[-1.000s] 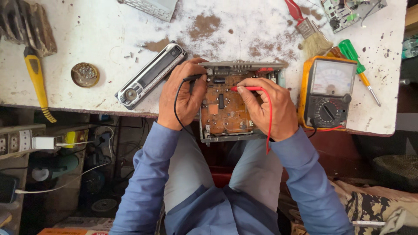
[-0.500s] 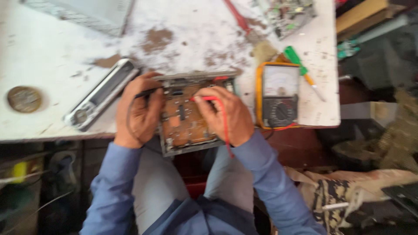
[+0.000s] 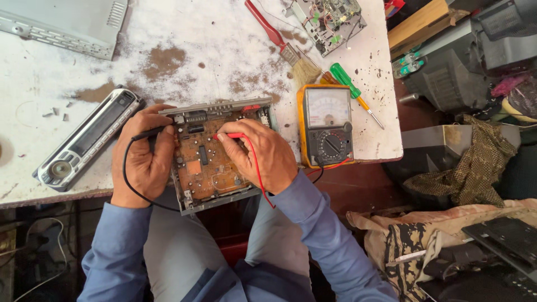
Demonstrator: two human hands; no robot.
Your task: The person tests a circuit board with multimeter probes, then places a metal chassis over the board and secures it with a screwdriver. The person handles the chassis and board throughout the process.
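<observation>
My left hand (image 3: 142, 156) is closed on a black probe (image 3: 147, 133), its tip on the upper left of the circuit board (image 3: 207, 159). My right hand (image 3: 263, 154) pinches a red probe (image 3: 230, 136), tip down near the board's middle. The board sits in a metal chassis (image 3: 221, 106) that overhangs the near edge of the table (image 3: 224, 45) (half of it above my lap). Red (image 3: 258, 170) and black (image 3: 131, 187) leads trail from the probes. Just right of my right hand, at the near right corner, lies a yellow meter (image 3: 326, 124). A radio faceplate (image 3: 86, 140) lies left of my left hand. Behind the meter are a green screwdriver (image 3: 349, 86) and a brush (image 3: 285, 47).
</observation>
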